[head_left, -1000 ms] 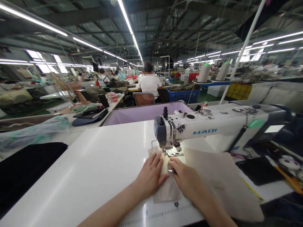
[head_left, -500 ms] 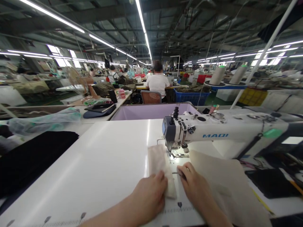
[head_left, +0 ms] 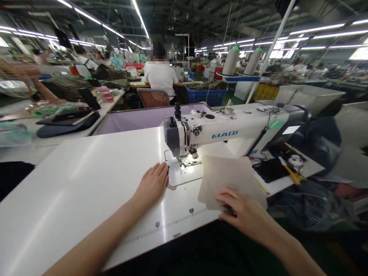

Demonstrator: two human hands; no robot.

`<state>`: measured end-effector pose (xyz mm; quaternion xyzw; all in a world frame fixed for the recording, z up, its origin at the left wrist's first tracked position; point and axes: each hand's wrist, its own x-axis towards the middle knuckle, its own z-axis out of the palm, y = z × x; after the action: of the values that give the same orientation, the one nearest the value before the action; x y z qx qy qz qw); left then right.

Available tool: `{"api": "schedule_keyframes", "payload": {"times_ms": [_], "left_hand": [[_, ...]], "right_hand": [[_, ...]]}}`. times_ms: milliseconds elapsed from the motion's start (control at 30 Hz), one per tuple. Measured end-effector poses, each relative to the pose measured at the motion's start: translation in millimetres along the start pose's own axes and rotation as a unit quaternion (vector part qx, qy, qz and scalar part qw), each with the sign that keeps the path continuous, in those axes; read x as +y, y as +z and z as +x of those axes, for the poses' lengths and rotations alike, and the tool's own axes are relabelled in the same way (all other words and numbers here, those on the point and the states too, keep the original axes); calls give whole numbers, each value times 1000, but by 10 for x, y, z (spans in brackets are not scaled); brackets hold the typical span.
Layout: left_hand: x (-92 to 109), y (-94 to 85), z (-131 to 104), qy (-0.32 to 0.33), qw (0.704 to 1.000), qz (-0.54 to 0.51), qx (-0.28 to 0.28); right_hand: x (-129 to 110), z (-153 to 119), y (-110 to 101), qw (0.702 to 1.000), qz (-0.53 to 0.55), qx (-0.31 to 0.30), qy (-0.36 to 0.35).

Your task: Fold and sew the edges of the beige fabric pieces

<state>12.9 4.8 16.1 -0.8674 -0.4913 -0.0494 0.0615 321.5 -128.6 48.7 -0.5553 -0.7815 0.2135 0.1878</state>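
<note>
My left hand (head_left: 153, 181) lies flat on the white table, its fingers stretched out beside the needle plate (head_left: 185, 177). No cloth shows under it. My right hand (head_left: 240, 210) is curled over the near edge of several beige fabric pieces (head_left: 227, 172), stacked right of the needle. In its palm is a small dark tool (head_left: 229, 209), mostly hidden by the fingers; its kind is unclear. The white sewing machine (head_left: 224, 132) stands just beyond both hands, its presser foot (head_left: 181, 163) over the plate.
A black cloth or pouch (head_left: 270, 170) and a yellow-orange tool (head_left: 291, 174) lie right of the fabric. Behind the machine is a lilac bin (head_left: 126, 119). Thread cones (head_left: 231, 61) stand on a blue holder. A person in white (head_left: 161, 76) sits ahead, facing away.
The beige piece under my left hand is gone from beside the needle. My right hand has moved right, from beside the needle plate onto the stacked fabric. The view has turned right.
</note>
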Motion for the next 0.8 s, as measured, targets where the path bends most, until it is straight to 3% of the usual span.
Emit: {"api": "schedule_keyframes", "payload": {"times_ms": [133, 267, 400, 533, 600, 700, 733, 800], "left_hand": [[177, -202, -7, 3, 999, 15, -30], [515, -372, -112, 103, 993, -61, -22], [834, -345, -95, 207, 965, -163, 8], [1078, -234, 235, 260, 929, -262, 31], [1201, -212, 462, 252, 918, -304, 27], [1363, -274, 715, 196, 927, -316, 45], [1394, -325, 746, 186, 927, -321, 62], [1388, -461, 703, 191, 912, -347, 110]], "right_hand": [[69, -59, 68, 998, -36, -40, -13], [169, -3, 46, 998, -42, -28, -30], [213, 78, -42, 999, 13, 15, -37], [180, 138, -160, 995, 0, 68, -76], [192, 145, -212, 987, -34, 116, -103], [276, 96, -311, 950, -98, 275, -112], [306, 60, -354, 930, -121, 329, -106], [337, -31, -441, 911, -164, 365, -95]]}}
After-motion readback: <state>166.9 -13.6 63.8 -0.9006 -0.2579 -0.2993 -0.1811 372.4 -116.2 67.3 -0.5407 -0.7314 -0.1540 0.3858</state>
